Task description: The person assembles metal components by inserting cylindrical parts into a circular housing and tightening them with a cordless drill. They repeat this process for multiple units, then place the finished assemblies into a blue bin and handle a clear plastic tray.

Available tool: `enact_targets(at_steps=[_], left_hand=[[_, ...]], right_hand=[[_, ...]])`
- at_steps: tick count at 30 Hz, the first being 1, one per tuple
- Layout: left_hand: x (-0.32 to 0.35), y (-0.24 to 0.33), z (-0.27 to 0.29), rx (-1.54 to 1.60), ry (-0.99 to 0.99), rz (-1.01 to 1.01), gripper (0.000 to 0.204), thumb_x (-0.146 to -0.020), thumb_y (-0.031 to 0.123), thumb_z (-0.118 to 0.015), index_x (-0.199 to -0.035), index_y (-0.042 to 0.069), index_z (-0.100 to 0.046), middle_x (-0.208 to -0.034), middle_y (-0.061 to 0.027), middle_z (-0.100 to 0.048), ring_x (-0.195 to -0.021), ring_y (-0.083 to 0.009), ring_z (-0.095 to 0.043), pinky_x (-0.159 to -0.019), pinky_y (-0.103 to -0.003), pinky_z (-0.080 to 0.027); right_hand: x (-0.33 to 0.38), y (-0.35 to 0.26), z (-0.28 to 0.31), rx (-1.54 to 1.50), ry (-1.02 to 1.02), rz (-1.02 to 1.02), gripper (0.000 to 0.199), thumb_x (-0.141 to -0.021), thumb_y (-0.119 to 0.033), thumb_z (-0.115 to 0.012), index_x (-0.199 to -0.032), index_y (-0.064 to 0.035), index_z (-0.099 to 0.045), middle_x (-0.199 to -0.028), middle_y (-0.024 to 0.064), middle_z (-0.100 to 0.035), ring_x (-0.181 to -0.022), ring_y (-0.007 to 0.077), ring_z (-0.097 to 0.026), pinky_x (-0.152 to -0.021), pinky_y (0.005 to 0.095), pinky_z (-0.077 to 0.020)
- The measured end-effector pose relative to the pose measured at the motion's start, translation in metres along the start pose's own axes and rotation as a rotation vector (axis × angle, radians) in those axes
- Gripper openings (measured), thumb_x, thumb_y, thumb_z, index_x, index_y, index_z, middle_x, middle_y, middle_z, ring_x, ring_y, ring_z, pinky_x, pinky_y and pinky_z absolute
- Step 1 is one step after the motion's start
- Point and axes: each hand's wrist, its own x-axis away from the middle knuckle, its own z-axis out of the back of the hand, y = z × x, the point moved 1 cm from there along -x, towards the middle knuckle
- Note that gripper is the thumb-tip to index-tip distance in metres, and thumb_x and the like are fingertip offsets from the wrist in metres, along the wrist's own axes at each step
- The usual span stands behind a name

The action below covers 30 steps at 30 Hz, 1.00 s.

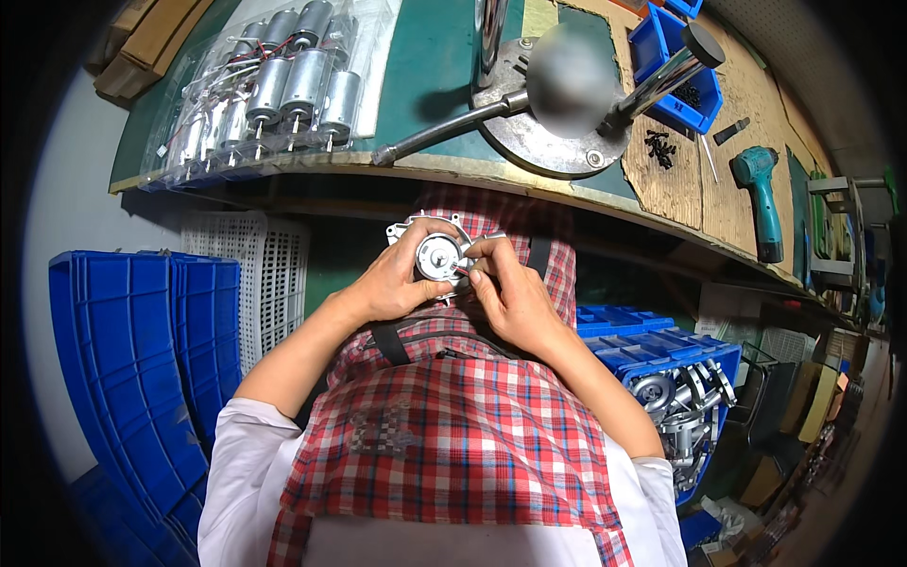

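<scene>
My left hand grips a small round silver motor fitted into a grey metal housing, held over my lap below the bench edge. My right hand pinches at the motor's right side, fingertips by its thin red wire. A red-and-white checked apron covers my lap beneath both hands.
Several silver motors in a clear plastic tray lie on the green bench top. A hand press with a long lever stands at centre. Blue bins, black screws and a teal drill sit to the right. Blue crates stand left; a crate of metal housings sits right.
</scene>
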Motion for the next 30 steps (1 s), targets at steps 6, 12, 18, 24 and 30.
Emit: enact_targets(at_steps=[6, 12, 18, 24, 30], left_hand=[[-0.001, -0.009, 0.002, 0.116, -0.060, -0.002, 0.076, -0.084, 0.037, -0.073, -0.137, 0.006, -0.028, -0.128, -0.0131, -0.044, -0.124, -0.0247, -0.044, -0.106, -0.038, -0.036], [-0.007, 0.002, -0.002, 0.029, 0.101, -0.095, 0.087, -0.089, 0.067, -0.050, -0.141, 0.003, -0.025, -0.129, -0.0174, -0.044, -0.122, -0.0300, -0.046, -0.105, -0.041, -0.035], [-0.009, 0.072, 0.036, -0.235, 0.656, -0.583, 0.050, -0.101, 0.030, -0.045, -0.138, -0.001, -0.031, -0.124, -0.0176, -0.051, -0.123, -0.0289, -0.048, -0.109, -0.043, -0.033], [-0.033, 0.083, -0.012, 0.023, 0.246, -0.289, 0.047, -0.091, 0.003, -0.056, -0.135, 0.001, -0.039, -0.132, -0.0182, -0.050, -0.125, -0.0273, -0.048, -0.107, -0.039, -0.038], [-0.064, 0.043, -0.054, 0.122, 0.243, -0.089, 0.046, -0.090, 0.005, -0.058, -0.133, 0.001, -0.041, -0.130, -0.0173, -0.051, -0.123, -0.0262, -0.050, -0.105, -0.038, -0.039]], right_hand=[[-0.005, 0.002, -0.015, 0.350, 0.104, 0.297, 0.048, -0.079, -0.014, -0.072, -0.119, -0.0055, -0.047, -0.092, 0.0141, -0.060, -0.082, 0.0318, -0.065, -0.063, 0.0421, -0.0527], [-0.023, 0.004, -0.022, 0.462, 0.271, 0.309, 0.045, -0.071, -0.021, -0.081, -0.101, -0.0026, -0.052, -0.082, 0.0145, -0.059, -0.074, 0.0325, -0.065, -0.056, 0.0421, -0.0519], [-0.018, 0.005, 0.023, -0.840, 0.447, -0.251, 0.032, -0.092, -0.034, -0.066, -0.102, -0.0057, -0.055, -0.087, 0.0041, -0.066, -0.072, 0.0160, -0.064, -0.061, 0.0317, -0.0529], [0.000, -0.009, 0.026, -1.594, 0.235, -0.247, 0.031, -0.093, -0.016, -0.062, -0.120, -0.0009, -0.059, -0.115, 0.0110, -0.065, -0.101, 0.0207, -0.065, -0.088, 0.0361, -0.0558], [0.006, 0.008, 0.005, -1.713, 0.196, -0.338, 0.031, -0.088, -0.015, -0.071, -0.116, -0.0051, -0.062, -0.113, 0.0079, -0.067, -0.102, 0.0181, -0.065, -0.091, 0.0346, -0.0550]])
